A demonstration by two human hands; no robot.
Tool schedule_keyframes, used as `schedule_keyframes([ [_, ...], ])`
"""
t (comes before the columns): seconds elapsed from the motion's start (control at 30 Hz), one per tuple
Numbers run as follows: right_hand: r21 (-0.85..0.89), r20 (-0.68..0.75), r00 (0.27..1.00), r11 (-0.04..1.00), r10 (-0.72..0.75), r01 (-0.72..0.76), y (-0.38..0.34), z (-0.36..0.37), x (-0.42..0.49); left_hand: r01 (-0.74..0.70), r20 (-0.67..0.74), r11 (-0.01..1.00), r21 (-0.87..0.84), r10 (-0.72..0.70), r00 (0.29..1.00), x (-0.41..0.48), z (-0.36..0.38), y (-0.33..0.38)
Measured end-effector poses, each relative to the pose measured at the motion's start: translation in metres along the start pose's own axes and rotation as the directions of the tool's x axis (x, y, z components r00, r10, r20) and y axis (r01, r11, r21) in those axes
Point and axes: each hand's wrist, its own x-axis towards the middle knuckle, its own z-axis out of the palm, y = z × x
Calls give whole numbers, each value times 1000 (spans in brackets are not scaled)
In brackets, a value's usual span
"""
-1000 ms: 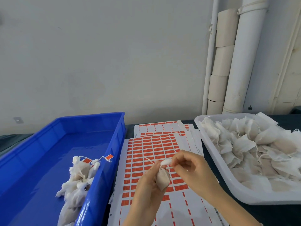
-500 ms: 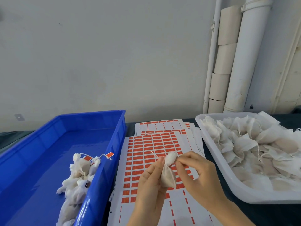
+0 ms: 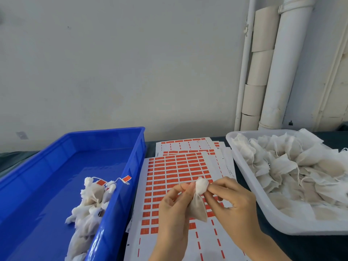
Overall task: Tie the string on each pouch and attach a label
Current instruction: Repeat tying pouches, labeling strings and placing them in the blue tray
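**Pouch pinched at the neck by both hands**

Pouch [image 3: 198,209] sits in the lower centre of the frame, held above the label sheets [image 3: 178,167]. Its tan body hangs down and its white gathered top bunches upward. The left hand [image 3: 174,211] comes up from the bottom edge with its fingers curled. Its thumb and forefinger pinch the left side of the gathered top, and the other fingers fold in behind the pouch body. The right hand [image 3: 232,203] reaches in from the lower right and pinches the right side of the same bunched top with curled fingertips, its remaining fingers tucked loosely under. Both hands are grasping the pouch; neither is released. The string at the neck is too fine to make out here.

In the lower left, a blue bin [image 3: 56,166] holds a heap of tied pouches [image 3: 90,206] against its right wall, and one orange label [image 3: 126,178] on a string lies over the rim. On the right, a white tray [image 3: 263,211] is piled with loose pouches [image 3: 293,166]. The orange-and-white sheets lie between the two containers — several stacked, fanning toward the wall.
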Motion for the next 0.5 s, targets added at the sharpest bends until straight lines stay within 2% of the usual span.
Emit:
schedule_keyframes([
  [0.27,2,-4,1000,1000,-27,27,0,0,1,-54,-26,998,43,56,998,-4,-2,1],
  [0.4,-6,25,999,1000,-26,26,-2,-1,3,-65,9,997,46,64,998,-6,-1,3],
  [0.5,21,35,999,1000,-2,1,-3,-1,6,-73,86,995,64,67,994,-9,0,6],
])
